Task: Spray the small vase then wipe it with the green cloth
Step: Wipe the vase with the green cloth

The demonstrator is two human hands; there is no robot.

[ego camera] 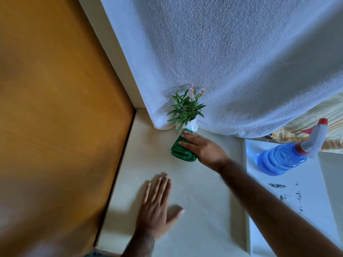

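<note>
A small white vase [192,126] with blue marks holds a green leafy plant with pink flowers [185,106], and stands at the back of the cream table against a hanging white cloth. My right hand [202,148] presses the folded green cloth [181,150] against the vase's front side, fingers laid over the cloth. My left hand [157,204] lies flat on the table nearer to me, fingers spread, holding nothing. The blue spray bottle [285,156] with a white and red trigger head stands at the right, apart from both hands.
A textured white cloth [232,62] hangs behind the vase. A wooden panel [55,108] fills the left side. The bottle rests on a white board [300,197] with dark smudges at the right. A patterned yellow fabric [315,115] shows behind it.
</note>
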